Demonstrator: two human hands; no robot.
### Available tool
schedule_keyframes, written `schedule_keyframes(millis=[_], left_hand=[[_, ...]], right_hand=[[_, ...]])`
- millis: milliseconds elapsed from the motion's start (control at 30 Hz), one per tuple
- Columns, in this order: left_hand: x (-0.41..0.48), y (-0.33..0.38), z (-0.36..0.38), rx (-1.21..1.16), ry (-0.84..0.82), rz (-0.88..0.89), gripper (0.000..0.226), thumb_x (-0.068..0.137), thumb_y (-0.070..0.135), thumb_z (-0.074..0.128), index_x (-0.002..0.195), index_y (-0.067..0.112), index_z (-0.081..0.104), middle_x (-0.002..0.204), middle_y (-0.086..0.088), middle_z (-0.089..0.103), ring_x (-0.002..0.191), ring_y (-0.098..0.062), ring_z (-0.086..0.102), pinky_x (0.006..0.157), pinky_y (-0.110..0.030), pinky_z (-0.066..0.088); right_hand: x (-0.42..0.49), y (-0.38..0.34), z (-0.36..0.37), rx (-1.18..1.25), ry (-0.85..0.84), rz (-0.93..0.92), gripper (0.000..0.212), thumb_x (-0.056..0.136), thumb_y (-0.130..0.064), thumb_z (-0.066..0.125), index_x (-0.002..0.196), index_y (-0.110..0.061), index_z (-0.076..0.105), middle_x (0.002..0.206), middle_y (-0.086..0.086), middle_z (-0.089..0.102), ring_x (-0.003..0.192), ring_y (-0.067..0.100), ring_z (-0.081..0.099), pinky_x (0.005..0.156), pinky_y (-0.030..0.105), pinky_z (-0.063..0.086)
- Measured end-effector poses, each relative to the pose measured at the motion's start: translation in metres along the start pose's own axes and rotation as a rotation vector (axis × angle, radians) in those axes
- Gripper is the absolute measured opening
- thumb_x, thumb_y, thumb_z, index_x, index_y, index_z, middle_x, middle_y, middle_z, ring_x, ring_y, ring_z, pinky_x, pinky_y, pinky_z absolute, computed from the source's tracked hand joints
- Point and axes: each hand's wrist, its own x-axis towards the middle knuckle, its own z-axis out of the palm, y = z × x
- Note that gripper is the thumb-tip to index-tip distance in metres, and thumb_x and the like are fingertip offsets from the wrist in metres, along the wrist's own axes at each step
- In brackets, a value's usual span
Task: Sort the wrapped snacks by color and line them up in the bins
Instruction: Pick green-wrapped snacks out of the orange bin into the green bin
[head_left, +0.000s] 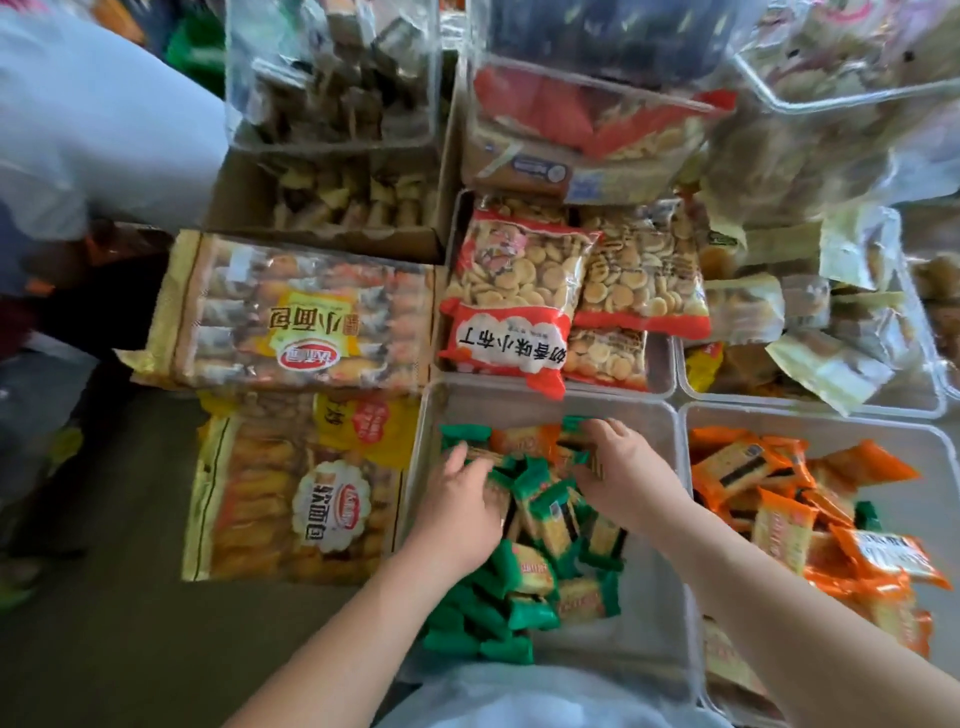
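Green snacks (540, 499) under your both hands, in clear bin (519, 396). Right hand (623, 467): fingers curled round few snacks at far end. Left hand (457, 499): fingers lie on snacks, grip unclear. Orange snacks (753, 467) in next bin (831, 422), right side.

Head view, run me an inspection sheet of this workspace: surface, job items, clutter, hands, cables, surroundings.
Surface: grey floor with bins and bags set on it.
Job's things: near bin holds mostly green snacks plus a stray orange snack at its far end; right bin holds orange snacks with a stray green snack.
Clutter: bread bags, biscuit bags, cardboard box of wrapped pieces.
Hands: left hand and right hand both on packets in the near bin; grip unclear.
Cables: nothing seen.
Surroundings: another person's light sleeve far left; stacked bins beyond.
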Motion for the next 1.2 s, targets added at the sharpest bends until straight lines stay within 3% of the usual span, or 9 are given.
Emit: schedule_keyframes(millis=[100,267,367,500,733,900,1000,1100,1200], left_hand=[[0.018,0.003,-0.007,0.091,0.074,0.033,0.062,0.101,0.01,0.055,0.16,0.022,0.038,0.175,0.001,0.005,0.16,-0.024,0.009,0.13,-0.039,0.019],[0.028,0.008,-0.006,0.147,0.225,0.179,0.048,0.101,0.004,0.05,0.148,0.016,0.056,0.154,0.003,0.046,0.141,-0.018,0.038,0.12,-0.034,0.037],[0.043,0.02,-0.003,0.168,0.125,0.273,0.047,0.103,0.0,0.046,0.146,0.015,0.058,0.156,0.003,0.047,0.145,-0.019,0.039,0.121,-0.037,0.036],[0.078,0.032,0.005,0.292,-0.1,0.301,0.063,0.098,-0.005,0.046,0.153,0.023,0.046,0.158,-0.001,0.046,0.142,-0.028,0.047,0.117,-0.046,0.042],[0.082,0.046,0.019,0.459,-0.186,0.248,0.071,0.092,-0.01,0.046,0.156,0.021,0.039,0.157,-0.013,0.036,0.138,-0.038,0.046,0.114,-0.047,0.042],[0.08,0.045,0.012,0.624,-0.079,0.358,0.038,0.099,0.008,0.055,0.134,0.021,0.056,0.136,-0.007,0.049,0.128,-0.031,0.047,0.104,-0.046,0.046],[0.062,0.06,-0.004,0.633,0.027,0.459,0.016,0.101,0.028,0.062,0.109,0.025,0.049,0.113,0.002,0.058,0.109,-0.026,0.06,0.083,-0.04,0.05],[0.044,0.083,-0.008,0.341,0.21,0.508,0.021,0.099,0.043,0.065,0.107,0.027,0.054,0.098,0.009,0.063,0.087,-0.018,0.063,0.068,-0.035,0.048],[0.042,0.103,0.017,-0.131,0.084,0.282,0.02,0.092,0.043,0.074,0.098,0.027,0.063,0.09,0.012,0.067,0.081,-0.013,0.065,0.07,-0.032,0.053]], right_hand=[[0.011,0.012,0.006,-0.047,-0.004,0.036,0.073,0.093,-0.021,0.062,0.16,-0.018,0.031,0.153,0.003,0.042,0.142,0.028,0.039,0.111,0.042,0.047],[0.015,0.022,0.02,-0.124,-0.005,0.066,0.058,0.094,-0.035,0.069,0.147,-0.022,0.05,0.138,0.005,0.044,0.131,0.03,0.045,0.099,0.042,0.054],[0.013,0.014,0.021,-0.022,0.09,0.059,0.04,0.094,-0.029,0.068,0.132,-0.018,0.064,0.128,0.003,0.055,0.119,0.03,0.056,0.09,0.042,0.057],[-0.02,0.0,0.005,0.141,0.252,0.049,0.03,0.091,-0.028,0.069,0.12,-0.018,0.065,0.111,0.0,0.069,0.1,0.025,0.067,0.077,0.036,0.056],[-0.075,0.022,-0.014,0.448,0.509,0.199,0.023,0.095,-0.03,0.069,0.116,-0.022,0.068,0.099,-0.014,0.065,0.084,0.003,0.061,0.067,0.019,0.05],[-0.089,0.038,-0.021,0.629,0.62,0.233,0.018,0.094,-0.025,0.072,0.112,-0.024,0.071,0.097,-0.016,0.065,0.089,-0.001,0.063,0.07,0.012,0.051],[-0.099,0.046,-0.025,0.743,0.648,0.229,0.016,0.096,-0.024,0.07,0.11,-0.031,0.067,0.101,-0.012,0.066,0.094,0.003,0.065,0.076,0.021,0.056],[-0.107,0.053,-0.021,0.797,0.633,0.245,0.019,0.097,-0.029,0.069,0.116,-0.03,0.067,0.105,-0.011,0.067,0.097,0.009,0.066,0.075,0.029,0.06],[-0.119,0.058,-0.017,0.831,0.628,0.265,0.022,0.097,-0.031,0.068,0.12,-0.031,0.066,0.108,-0.011,0.068,0.1,0.009,0.066,0.075,0.027,0.061]])
